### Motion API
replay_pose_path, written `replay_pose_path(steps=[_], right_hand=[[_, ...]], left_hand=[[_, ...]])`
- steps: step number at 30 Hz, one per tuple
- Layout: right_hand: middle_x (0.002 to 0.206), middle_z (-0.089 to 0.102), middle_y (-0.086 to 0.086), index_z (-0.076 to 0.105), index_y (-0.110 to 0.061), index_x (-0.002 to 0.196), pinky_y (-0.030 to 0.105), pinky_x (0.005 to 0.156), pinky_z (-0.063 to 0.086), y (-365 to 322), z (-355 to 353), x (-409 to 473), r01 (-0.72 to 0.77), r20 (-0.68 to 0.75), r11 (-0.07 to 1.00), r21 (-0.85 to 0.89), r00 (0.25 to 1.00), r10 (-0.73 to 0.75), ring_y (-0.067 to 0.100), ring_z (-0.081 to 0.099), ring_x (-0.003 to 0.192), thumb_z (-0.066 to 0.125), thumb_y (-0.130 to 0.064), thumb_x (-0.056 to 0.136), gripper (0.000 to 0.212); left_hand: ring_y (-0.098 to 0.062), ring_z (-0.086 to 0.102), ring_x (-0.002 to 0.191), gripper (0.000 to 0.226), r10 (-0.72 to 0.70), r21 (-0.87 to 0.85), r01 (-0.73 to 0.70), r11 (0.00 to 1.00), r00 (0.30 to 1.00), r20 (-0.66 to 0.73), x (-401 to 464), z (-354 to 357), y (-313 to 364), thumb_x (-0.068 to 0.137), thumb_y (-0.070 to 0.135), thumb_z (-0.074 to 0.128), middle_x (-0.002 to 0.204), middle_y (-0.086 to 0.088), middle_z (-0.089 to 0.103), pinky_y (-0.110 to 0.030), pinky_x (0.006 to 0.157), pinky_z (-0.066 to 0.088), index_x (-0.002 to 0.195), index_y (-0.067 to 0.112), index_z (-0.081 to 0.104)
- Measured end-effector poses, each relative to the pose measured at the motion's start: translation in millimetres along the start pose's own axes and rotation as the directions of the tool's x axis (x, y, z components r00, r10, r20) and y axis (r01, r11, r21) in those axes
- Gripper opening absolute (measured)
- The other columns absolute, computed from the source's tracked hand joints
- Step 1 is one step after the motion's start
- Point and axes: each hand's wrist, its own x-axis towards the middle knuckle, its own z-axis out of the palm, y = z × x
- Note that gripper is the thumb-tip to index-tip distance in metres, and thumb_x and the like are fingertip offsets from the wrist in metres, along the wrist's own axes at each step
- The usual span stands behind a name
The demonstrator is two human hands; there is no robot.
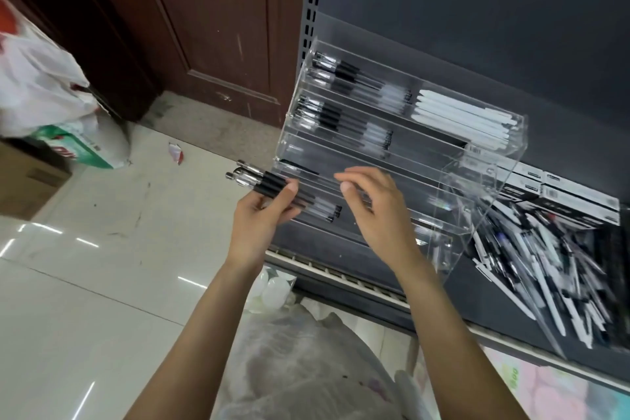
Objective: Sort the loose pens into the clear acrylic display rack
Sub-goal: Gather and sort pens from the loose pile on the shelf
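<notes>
My left hand grips a bundle of black pens, tips aligned so they drop flat into a slot. My right hand hovers with fingers loosely spread, holding nothing, over the rack at the shelf's left end; loose pens heap rightward.

Bright glare streaks floor tiles; edges warped.

Single head cam, wide-angle, looking steeply down and forward, rolled so the shelf runs diagonally. Close range: both forearms enter from bottom edge, acrylic rack near centre, floor tiles fill left. No second view.
</notes>
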Motion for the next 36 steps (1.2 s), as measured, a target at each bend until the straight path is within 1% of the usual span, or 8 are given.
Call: replay_pose_path(steps=[4,10,14,18,20,24,29,36], right_hand=[[0.096,0.069,-0.014,0.07,-0.02,0.108,0.007,0.076,0.044,-14,-10,-14,0.01,0.107,0.976,0.218,0.994,-0.034,-0.004,0.063,0.085,0.064,-0.018,0.088,0.02],[0.095,0.072,-0.012,0.072,-0.022,0.101,0.018,0.079,0.051,13,-28,-16,-0.059,-0.12,0.938,0.342,0.987,0.106,0.003,0.067,0.088,0.065,-0.014,0.087,0.018],[0.087,0.072,-0.013,0.072,-0.025,0.101,0.012,0.07,0.05,35,-36,-9,-0.101,-0.257,0.991,0.084,0.959,0.12,-0.001,0.064,0.076,0.065,-0.017,0.088,0.017],[0.082,0.073,-0.009,0.073,-0.024,0.101,0.018,0.059,0.049,34,-24,7,-0.07,-0.185,0.986,-0.15,0.982,0.042,0.002,0.059,0.063,0.063,-0.017,0.089,0.017],[0.087,0.073,-0.008,0.072,-0.025,0.103,0.017,0.06,0.045,29,-17,12,-0.052,-0.115,0.976,-0.212,0.993,0.028,0.005,0.06,0.068,0.062,-0.017,0.09,0.018],[0.101,0.072,-0.005,0.071,-0.024,0.105,0.032,0.072,0.054,25,-11,22,-0.045,-0.057,0.961,-0.271,0.998,0.03,0.015,0.067,0.087,0.057,-0.013,0.092,0.023],[0.107,0.07,-0.003,0.07,-0.024,0.11,0.03,0.078,0.053,22,-9,28,-0.028,0.014,0.944,-0.328,0.999,0.035,0.015,0.065,0.096,0.053,-0.014,0.094,0.025],[0.116,0.066,-0.007,0.068,-0.026,0.113,0.029,0.069,0.049,19,-5,28,-0.011,0.014,0.861,-0.508,1.0,0.022,0.02,0.065,0.096,0.052,-0.006,0.094,0.031]], left_hand=[[-0.016,0.071,0.085,0.015,0.019,-0.006,-0.019,1.0,0.999,0.038,-5,7,2,0.088,0.015,0.063,0.085,-0.002,0.073,-0.016,0.069,0.052,0.099,0.007,0.07],[-0.013,0.07,0.085,0.012,0.076,0.015,-0.078,0.997,0.994,0.084,-7,17,2,0.09,0.011,0.06,0.084,0.004,0.073,-0.02,0.074,0.055,0.097,0.015,0.069],[-0.008,0.07,0.079,0.01,0.056,0.004,-0.056,0.998,0.998,0.022,0,14,5,0.088,0.009,0.062,0.082,0.007,0.073,-0.013,0.068,0.053,0.092,0.014,0.069],[-0.009,0.069,0.081,0.01,0.056,0.016,-0.056,0.998,0.998,0.002,0,12,5,0.089,0.01,0.062,0.091,0.002,0.071,-0.014,0.068,0.053,0.095,0.011,0.069],[-0.01,0.068,0.081,0.01,0.049,0.004,-0.049,0.999,0.999,-0.006,-2,11,4,0.089,0.009,0.061,0.089,0.002,0.071,-0.014,0.067,0.053,0.095,0.011,0.069],[-0.015,0.066,0.083,0.009,0.035,0.004,-0.035,0.999,0.999,-0.018,-3,11,1,0.09,0.007,0.06,0.089,-0.002,0.068,-0.014,0.066,0.053,0.095,0.008,0.068],[-0.009,0.068,0.08,0.009,0.025,0.016,-0.025,1.0,1.0,-0.001,-3,11,0,0.089,0.01,0.061,0.09,-0.002,0.069,-0.013,0.067,0.052,0.095,0.01,0.069],[-0.009,0.069,0.084,0.013,0.019,0.029,-0.02,0.999,1.0,0.019,0,10,1,0.089,0.012,0.062,0.097,-0.003,0.07,-0.014,0.069,0.052,0.1,0.008,0.069]])
